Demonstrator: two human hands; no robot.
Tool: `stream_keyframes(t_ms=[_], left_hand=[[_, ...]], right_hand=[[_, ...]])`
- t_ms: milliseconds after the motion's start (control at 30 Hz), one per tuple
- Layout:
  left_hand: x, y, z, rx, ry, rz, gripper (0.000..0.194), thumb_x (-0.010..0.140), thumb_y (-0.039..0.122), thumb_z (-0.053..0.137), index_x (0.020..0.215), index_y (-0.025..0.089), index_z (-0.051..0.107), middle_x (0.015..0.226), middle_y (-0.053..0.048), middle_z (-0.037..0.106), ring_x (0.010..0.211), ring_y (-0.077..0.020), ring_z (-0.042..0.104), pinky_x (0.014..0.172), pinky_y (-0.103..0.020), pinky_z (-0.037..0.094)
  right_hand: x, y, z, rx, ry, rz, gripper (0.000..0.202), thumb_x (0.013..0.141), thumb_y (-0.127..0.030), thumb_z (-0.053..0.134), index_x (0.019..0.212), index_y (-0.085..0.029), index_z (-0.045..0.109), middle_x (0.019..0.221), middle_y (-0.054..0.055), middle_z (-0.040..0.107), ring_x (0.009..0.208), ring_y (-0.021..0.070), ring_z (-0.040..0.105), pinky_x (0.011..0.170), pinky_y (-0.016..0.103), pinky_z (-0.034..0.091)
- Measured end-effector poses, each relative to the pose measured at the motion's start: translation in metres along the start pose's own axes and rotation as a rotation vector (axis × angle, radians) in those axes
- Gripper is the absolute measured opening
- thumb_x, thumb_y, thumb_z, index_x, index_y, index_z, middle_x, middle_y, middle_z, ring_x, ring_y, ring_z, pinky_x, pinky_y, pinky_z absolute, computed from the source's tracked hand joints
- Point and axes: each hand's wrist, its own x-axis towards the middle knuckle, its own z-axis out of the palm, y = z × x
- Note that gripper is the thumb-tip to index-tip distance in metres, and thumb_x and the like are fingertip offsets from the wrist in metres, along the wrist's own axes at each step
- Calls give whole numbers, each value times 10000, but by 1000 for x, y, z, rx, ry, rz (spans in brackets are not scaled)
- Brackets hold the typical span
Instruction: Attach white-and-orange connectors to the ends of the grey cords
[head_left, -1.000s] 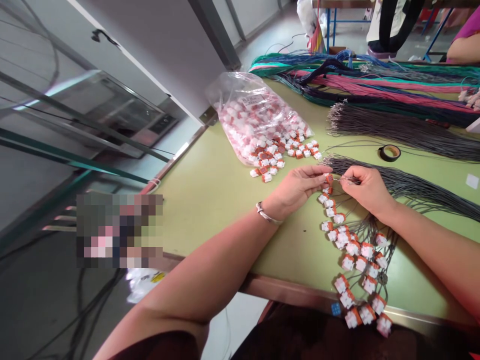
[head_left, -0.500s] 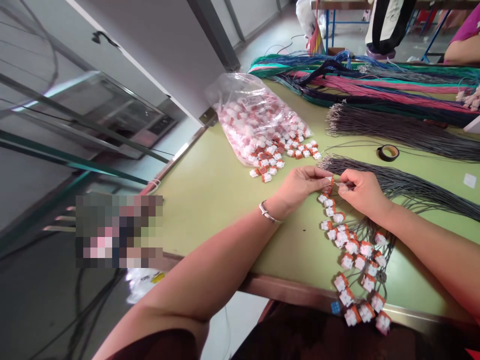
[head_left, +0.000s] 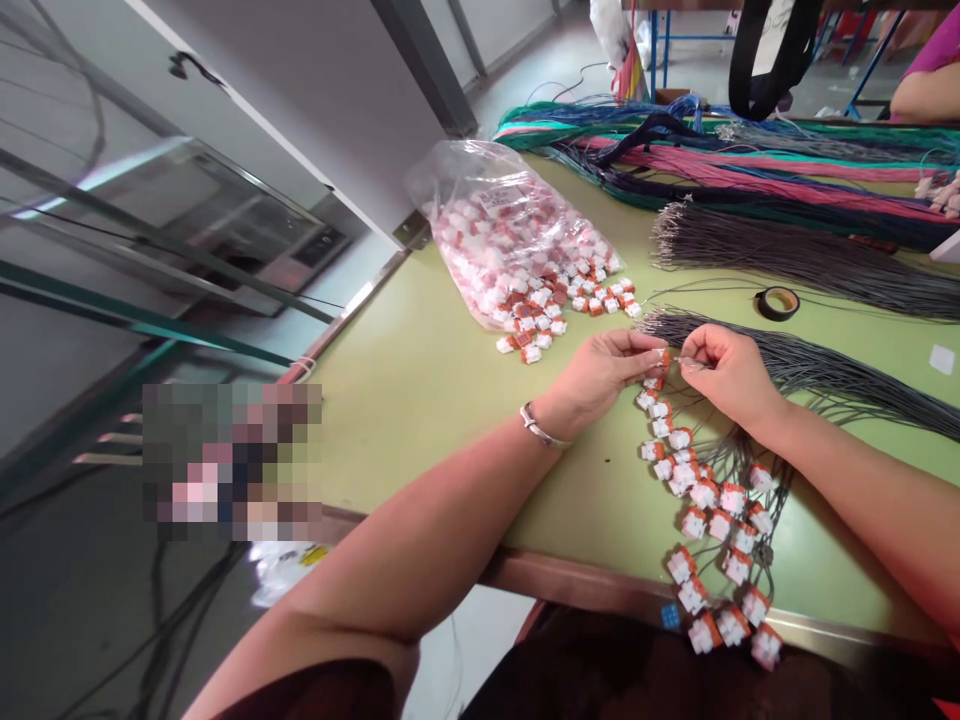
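Between its thumb and fingers, my left hand [head_left: 604, 375] pinches an orange-and-white connector [head_left: 663, 362]. Just to the right, my right hand [head_left: 727, 372] is closed on a thin wire whose tip [head_left: 679, 360] points toward that connector, with a small gap between them. Below both hands, a string of wired orange-and-white connectors [head_left: 703, 493] trails down to the table's front edge. A bundle of dark grey wires [head_left: 817, 360] lies behind and to the right of my right hand.
A clear plastic bag of connectors [head_left: 510, 230] lies behind my left hand, with loose connectors [head_left: 531, 340] at its mouth. Black tape [head_left: 777, 303], another dark wire bundle [head_left: 795, 258] and coloured wires [head_left: 720, 170] lie farther back. A person's arm [head_left: 926, 95] shows at top right.
My right hand has moved slightly up and right, and the gap between the wire tip and the connector looks wider. My left hand keeps its pinch.
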Motion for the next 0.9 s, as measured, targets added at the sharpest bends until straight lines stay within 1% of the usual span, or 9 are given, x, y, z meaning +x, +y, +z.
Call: stream_keyframes(t_ms=[233, 467, 567, 667, 733, 800, 833, 867, 900], left_hand=[[-1, 1, 2, 8, 4, -7, 233, 614, 220, 842, 797, 123, 736, 751, -24, 697, 707, -108, 632, 752, -266, 509], [1, -4, 7, 24, -4, 27, 227, 634, 244, 832, 799, 123, 732, 769, -39, 703, 709, -117, 621, 734, -278, 495], [0, -2, 9, 59, -15, 47, 243, 631, 270, 832, 797, 126, 730, 754, -37, 697, 683, -114, 610, 711, -278, 491], [-3, 6, 7, 226, -51, 18, 207, 676, 282, 787, 809, 132, 734, 707, -31, 678, 594, -101, 566, 622, -272, 465], [-6, 12, 2, 436, -105, -21, 145, 693, 243, 748, 792, 136, 738, 671, -32, 669, 545, -101, 533, 568, -272, 435], [-6, 17, -5, 663, -150, -4, 97, 703, 189, 702, 775, 138, 742, 705, -49, 686, 582, -126, 560, 582, -283, 443], [-4, 19, -9, 768, -122, 57, 100, 717, 174, 675, 779, 138, 744, 748, -62, 697, 632, -145, 586, 616, -294, 460], [-2, 21, -13, 867, -50, 153, 123, 737, 165, 644, 801, 137, 745, 805, -77, 703, 696, -166, 607, 663, -309, 478], [2, 23, -18, 962, 53, 275, 164, 761, 159, 611, 851, 136, 746, 873, -93, 704, 768, -185, 618, 722, -328, 491]], right_hand=[[-1, -2, 3, -60, -1, 28, 35, 598, -198, 546, 589, -201, 512, 508, -37, 505, 487, 88, 377, 485, 250, 289], [0, 4, 7, -54, 1, 39, 57, 593, -210, 577, 624, -198, 530, 534, -35, 531, 502, 96, 402, 498, 255, 309], [1, 5, 5, -19, -22, 47, 69, 594, -223, 592, 611, -199, 530, 534, -34, 523, 510, 96, 397, 498, 254, 305], [3, 3, -2, 63, -28, 51, 90, 618, -242, 614, 604, -200, 537, 545, -30, 515, 521, 96, 405, 500, 252, 310], [6, 2, -5, 146, 17, 91, 116, 650, -285, 636, 632, -200, 558, 551, -29, 518, 514, 98, 423, 496, 254, 320], [7, 2, -7, 249, 19, 164, 161, 674, -342, 655, 684, -198, 584, 546, -36, 517, 479, 91, 412, 472, 253, 310], [8, 2, -7, 291, 1, 187, 181, 673, -357, 668, 706, -194, 595, 541, -43, 508, 462, 83, 394, 460, 250, 295], [8, 2, -7, 323, -24, 193, 197, 664, -358, 684, 721, -189, 603, 539, -52, 497, 455, 74, 373, 454, 245, 278], [8, 2, -6, 342, -49, 185, 207, 649, -348, 702, 731, -184, 609, 540, -59, 486, 456, 66, 356, 454, 241, 263]])
